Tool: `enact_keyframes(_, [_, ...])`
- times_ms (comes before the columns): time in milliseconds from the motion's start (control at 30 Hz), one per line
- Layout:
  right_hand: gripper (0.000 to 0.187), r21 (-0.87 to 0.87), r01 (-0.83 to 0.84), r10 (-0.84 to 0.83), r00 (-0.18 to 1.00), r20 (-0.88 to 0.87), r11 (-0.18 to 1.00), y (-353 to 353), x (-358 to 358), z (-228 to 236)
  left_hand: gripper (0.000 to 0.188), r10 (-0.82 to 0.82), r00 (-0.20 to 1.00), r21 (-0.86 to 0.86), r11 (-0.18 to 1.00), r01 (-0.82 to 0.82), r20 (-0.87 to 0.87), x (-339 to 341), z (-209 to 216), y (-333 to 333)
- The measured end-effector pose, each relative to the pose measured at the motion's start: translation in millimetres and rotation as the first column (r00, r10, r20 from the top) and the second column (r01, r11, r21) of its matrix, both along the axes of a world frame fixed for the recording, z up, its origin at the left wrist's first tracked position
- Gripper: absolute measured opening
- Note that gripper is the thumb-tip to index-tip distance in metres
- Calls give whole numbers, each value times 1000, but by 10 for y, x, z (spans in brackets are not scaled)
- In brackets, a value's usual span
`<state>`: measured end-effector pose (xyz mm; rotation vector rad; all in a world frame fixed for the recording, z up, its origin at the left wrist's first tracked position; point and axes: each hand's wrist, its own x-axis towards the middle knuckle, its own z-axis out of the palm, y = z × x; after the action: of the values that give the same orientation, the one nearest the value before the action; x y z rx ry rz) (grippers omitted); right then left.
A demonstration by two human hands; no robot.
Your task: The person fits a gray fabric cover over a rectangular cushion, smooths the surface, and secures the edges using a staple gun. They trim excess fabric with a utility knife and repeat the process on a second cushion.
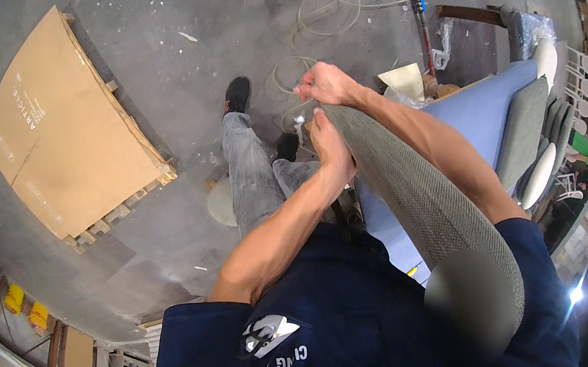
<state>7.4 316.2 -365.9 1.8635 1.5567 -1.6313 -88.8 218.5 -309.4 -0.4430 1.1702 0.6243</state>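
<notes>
A long grey-green upholstered piece (415, 172), covered in woven fabric, leans along my right side with its narrow end pointing away from me. My left hand (332, 148) is closed on the edge near that far end, the thumb lying toward the tip. Just beyond the tip is my right hand (328, 86), its fingers pinched together; what they hold, if anything, is too small to make out. The right forearm passes along the piece's right side. Under and beside it lies a blue-covered work surface (478, 104).
Flat cardboard (70, 127) lies on a wooden pallet at the left. A coiled clear hose (332, 12) and a red pipe (413, 3) run over the floor ahead. More grey-green cushions (528, 131) and white rounded parts (541, 173) are at the right.
</notes>
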Motion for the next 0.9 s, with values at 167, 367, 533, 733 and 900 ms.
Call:
enact_keyframes(167, [30,56,-103,97,990,98,993,55,-64,58,48,-11,1000,17,1000,10,20,-37,-46,37])
enact_keyframes(367, [32,57,-248,234,955,184,967,223,-156,111,46,-25,997,37,999,23,68,-67,-165,65])
enact_keyframes(533, [31,80,-291,268,937,224,953,50,-112,25,43,-144,987,-22,989,146,75,-118,-85,133])
enact_keyframes(733, [30,55,-259,241,944,224,964,98,-77,38,26,-143,732,443,713,543,-666,-481,-461,10])
enact_keyframes(900, [27,55,-181,174,977,124,982,126,-65,-14,55,97,905,900,-106,424,-415,-503,1039,774])
